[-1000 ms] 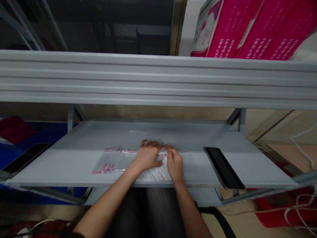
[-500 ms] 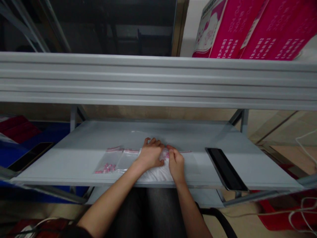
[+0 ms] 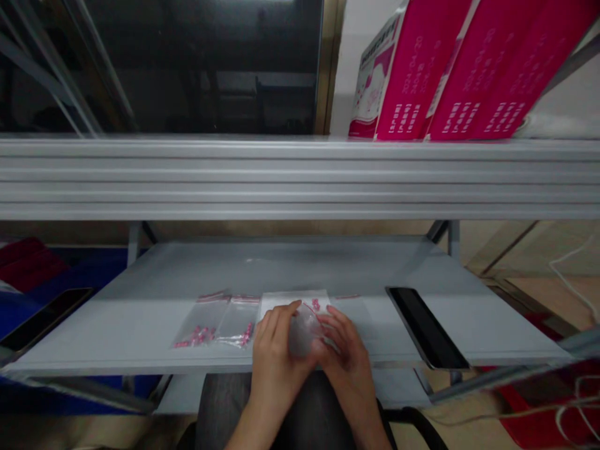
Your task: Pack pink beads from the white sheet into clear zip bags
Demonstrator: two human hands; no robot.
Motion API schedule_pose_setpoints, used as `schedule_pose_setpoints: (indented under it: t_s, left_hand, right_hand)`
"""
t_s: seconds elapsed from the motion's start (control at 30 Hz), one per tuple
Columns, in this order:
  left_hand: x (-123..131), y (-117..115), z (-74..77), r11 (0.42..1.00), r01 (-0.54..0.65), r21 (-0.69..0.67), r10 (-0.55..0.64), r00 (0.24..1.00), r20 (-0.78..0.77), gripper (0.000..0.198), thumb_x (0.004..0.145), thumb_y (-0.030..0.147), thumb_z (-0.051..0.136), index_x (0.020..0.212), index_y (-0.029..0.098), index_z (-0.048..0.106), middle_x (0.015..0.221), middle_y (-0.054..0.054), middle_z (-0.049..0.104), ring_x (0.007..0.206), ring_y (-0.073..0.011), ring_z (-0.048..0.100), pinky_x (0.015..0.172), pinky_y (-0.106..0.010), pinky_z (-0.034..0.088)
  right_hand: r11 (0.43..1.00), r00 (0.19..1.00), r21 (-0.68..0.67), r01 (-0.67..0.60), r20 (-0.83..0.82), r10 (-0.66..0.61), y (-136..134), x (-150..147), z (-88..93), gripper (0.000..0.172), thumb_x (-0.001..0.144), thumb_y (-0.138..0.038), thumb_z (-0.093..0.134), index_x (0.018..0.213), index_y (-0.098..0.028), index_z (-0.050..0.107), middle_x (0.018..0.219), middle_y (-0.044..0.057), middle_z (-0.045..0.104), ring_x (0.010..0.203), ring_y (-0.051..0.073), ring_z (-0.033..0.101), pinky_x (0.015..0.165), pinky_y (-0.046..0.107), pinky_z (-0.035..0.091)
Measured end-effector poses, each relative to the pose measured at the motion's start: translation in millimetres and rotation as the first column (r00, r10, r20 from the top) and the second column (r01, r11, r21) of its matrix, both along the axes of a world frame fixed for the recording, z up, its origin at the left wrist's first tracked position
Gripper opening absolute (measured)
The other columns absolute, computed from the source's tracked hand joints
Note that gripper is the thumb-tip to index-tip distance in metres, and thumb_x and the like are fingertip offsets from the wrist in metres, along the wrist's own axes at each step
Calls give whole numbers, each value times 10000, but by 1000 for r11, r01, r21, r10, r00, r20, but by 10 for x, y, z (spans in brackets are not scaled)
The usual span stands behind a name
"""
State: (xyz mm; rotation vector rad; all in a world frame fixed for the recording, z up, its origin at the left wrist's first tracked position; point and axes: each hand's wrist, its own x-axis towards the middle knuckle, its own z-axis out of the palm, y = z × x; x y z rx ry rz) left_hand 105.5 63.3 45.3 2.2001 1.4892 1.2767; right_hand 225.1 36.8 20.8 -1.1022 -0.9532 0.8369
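A clear zip bag point(image 3: 304, 333) with a red strip along its mouth is between my two hands, above the shelf's front edge. My left hand point(image 3: 276, 350) grips its left side, fingers curled and thumb beneath. On the other side my right hand point(image 3: 344, 350) has its fingers bent at the bag's red-striped mouth. Small pink pieces point(image 3: 315, 304) show just beyond the bag, over a white sheet point(image 3: 295, 295). To the left lie two more zip bags, one point(image 3: 199, 322) with several pink pieces and another point(image 3: 237, 317) with pink pieces near its lower right.
A zip bag point(image 3: 351, 319) lies flat right of my hands. Farther right a black tablet-like device point(image 3: 426, 328) rests on the grey shelf point(image 3: 234, 256). Another dark device point(image 3: 44, 315) is at the left end. Pink boxes point(image 3: 422, 81) stand on the upper ledge point(image 3: 234, 181).
My hands have drawn back toward me and lifted a clear zip bag between them, uncovering the white sheet and pink pieces. The view has tilted up slightly.
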Motion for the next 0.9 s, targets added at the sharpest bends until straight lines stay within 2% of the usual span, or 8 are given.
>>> schedule_pose_setpoints:
  t_s: [0.07, 0.13, 0.17, 0.3, 0.43, 0.63, 0.77, 0.9]
  left_hand:
    - [-11, -170, -36, 995, 33, -98, -17, 987, 157, 674, 685, 255, 724, 1317, 189, 498, 1002, -81, 668, 868, -252, 647, 780, -399, 536]
    - [-72, -288, -33, 971, 107, -216, -41, 957, 286, 838, 615, 256, 773, 1381, 188, 442, 1023, -73, 677, 842, -233, 664, 781, -386, 552]
    - [-115, -328, -19, 952, 157, -263, -57, 934, 352, 816, 613, 257, 774, 1365, 192, 464, 1017, -67, 688, 840, -225, 675, 790, -374, 556]
    - [-263, -404, 78, 879, 301, -370, -74, 852, 517, 220, 790, 316, 646, 964, 190, 696, 828, -47, 731, 791, -200, 703, 745, -295, 561]
    - [-283, -444, 109, 882, 281, -378, -59, 862, 503, 211, 818, 352, 633, 725, 183, 718, 709, -40, 739, 716, -199, 697, 678, -264, 546]
    - [-268, -486, 61, 880, 241, -410, -25, 884, 467, 183, 776, 350, 675, 705, 198, 750, 683, -26, 761, 681, -205, 705, 679, -274, 543]
    - [-287, -491, 132, 874, 247, -418, -56, 906, 418, 193, 770, 335, 668, 660, 192, 735, 629, -22, 741, 631, -197, 688, 633, -270, 525]
    - [-305, -501, 202, 913, 235, -333, -108, 927, 360, 202, 790, 303, 659, 631, 194, 717, 617, -15, 716, 633, -179, 666, 636, -267, 500]
  right_hand:
    - [991, 996, -92, -94, -11, 93, -90, 39, 32, 264, 766, -395, 725, 925, -187, 693, 826, 58, 722, 728, 206, 686, 650, 295, 569]
    - [983, 991, -129, -132, 5, 134, -145, 95, 88, 260, 790, -431, 691, 735, -178, 671, 624, 13, 660, 582, 173, 631, 567, 262, 520]
    - [980, 988, -130, -149, 26, 153, -167, 124, 120, 279, 795, -435, 680, 692, -178, 652, 577, -1, 629, 546, 160, 602, 539, 248, 493]
    - [964, 957, -122, -237, 143, 253, -251, 193, 213, 274, 810, -398, 660, 651, -178, 623, 542, -19, 567, 515, 133, 537, 504, 221, 421]
    - [953, 938, -128, -276, 179, 296, -323, 181, 189, 235, 821, -367, 648, 683, -177, 635, 574, -16, 566, 541, 130, 528, 517, 218, 408]
    - [963, 955, -93, -254, 135, 265, -384, 178, 124, 260, 829, -352, 649, 644, -182, 582, 572, -32, 515, 553, 120, 490, 533, 213, 384]
    - [968, 956, -73, -241, 157, 249, -421, 213, 119, 278, 837, -361, 650, 634, -180, 595, 577, -32, 516, 555, 117, 478, 530, 213, 359]
    - [972, 951, -81, -223, 201, 235, -439, 298, 126, 295, 840, -396, 653, 642, -178, 636, 605, -8, 584, 602, 142, 531, 572, 231, 390]
